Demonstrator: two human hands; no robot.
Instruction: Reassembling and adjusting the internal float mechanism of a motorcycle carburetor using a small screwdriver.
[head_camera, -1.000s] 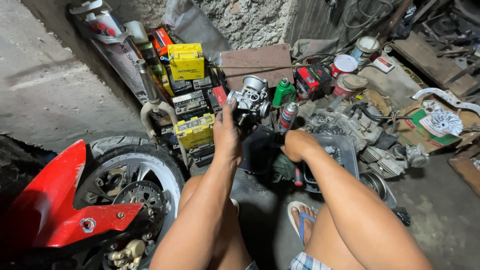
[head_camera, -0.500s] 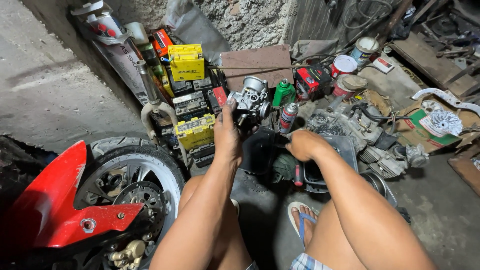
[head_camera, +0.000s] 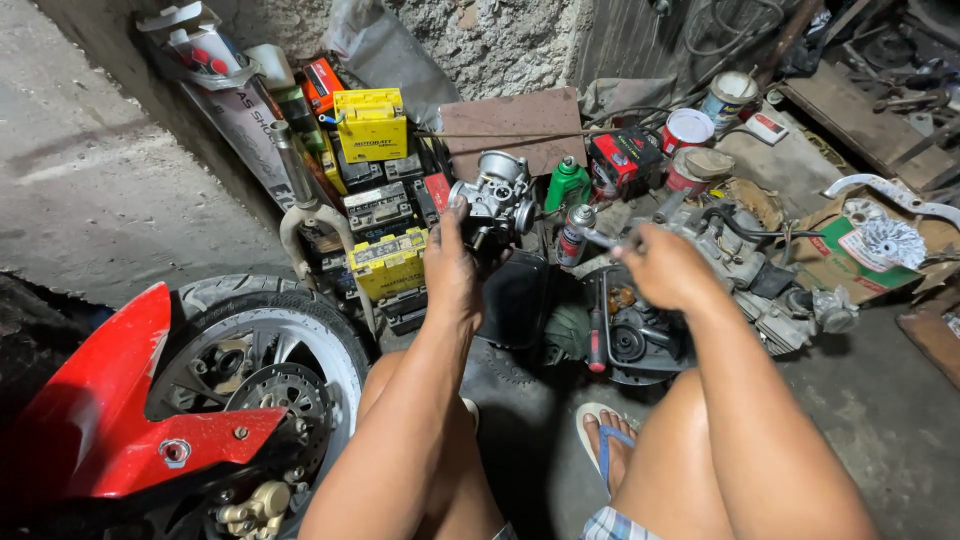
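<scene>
Carburettor held up in the left hand while the right hand brings a thin metal tool toward it.

Since the frames a second and half a second earlier, the right hand (head_camera: 668, 268) has risen from low over the dark parts tray (head_camera: 640, 345) at the person's feet and now holds a slim metal tool (head_camera: 600, 238), its fingers curled shut around it and the tip pointing left toward the carburettor (head_camera: 497, 203); the left hand (head_camera: 450, 268) has not moved. This suggests the work is turning from the tray to the carburettor itself. The left hand is closed around the carburettor's underside, thumb up along its near face, holding it in the air above the floor, just right of the stacked yellow batteries (head_camera: 385, 262) and left of a green bottle (head_camera: 567, 185). A red-handled screwdriver (head_camera: 596, 340) lies at the tray's left edge; the red-fendered front wheel (head_camera: 262, 365) stands at lower left.
</scene>
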